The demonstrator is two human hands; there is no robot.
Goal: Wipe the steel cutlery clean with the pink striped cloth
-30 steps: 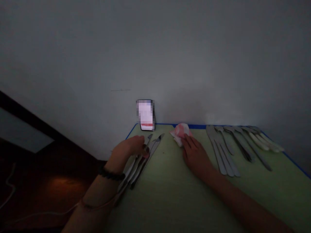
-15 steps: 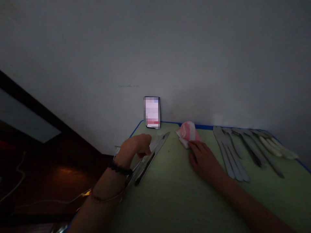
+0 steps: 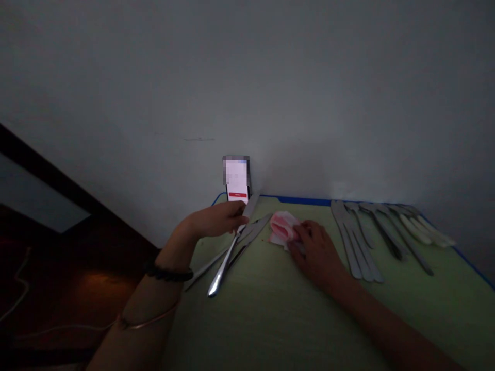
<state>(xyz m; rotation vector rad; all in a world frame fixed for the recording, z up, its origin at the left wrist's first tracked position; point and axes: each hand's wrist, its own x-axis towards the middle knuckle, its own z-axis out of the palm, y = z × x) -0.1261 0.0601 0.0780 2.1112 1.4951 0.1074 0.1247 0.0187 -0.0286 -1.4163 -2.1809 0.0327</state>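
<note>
- My left grip [image 3: 216, 219] is clamped on a silver knife [image 3: 221, 274], handle toward me, above other knives [image 3: 261, 225].
- My right grip [image 3: 319, 252] pinches the pink-white cloth [image 3: 283, 225] on the tabletop [image 3: 270, 309].
- More cutlery [image 3: 352, 263] lies to its right.

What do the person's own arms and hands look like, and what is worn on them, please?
The left hand and right hand wear no gloves. Above the left one sits a black, bumpy-looking bracelet, with a thin coppery band farther up. Nothing worn shows on the right forearm, and no sleeve is visible.
</note>
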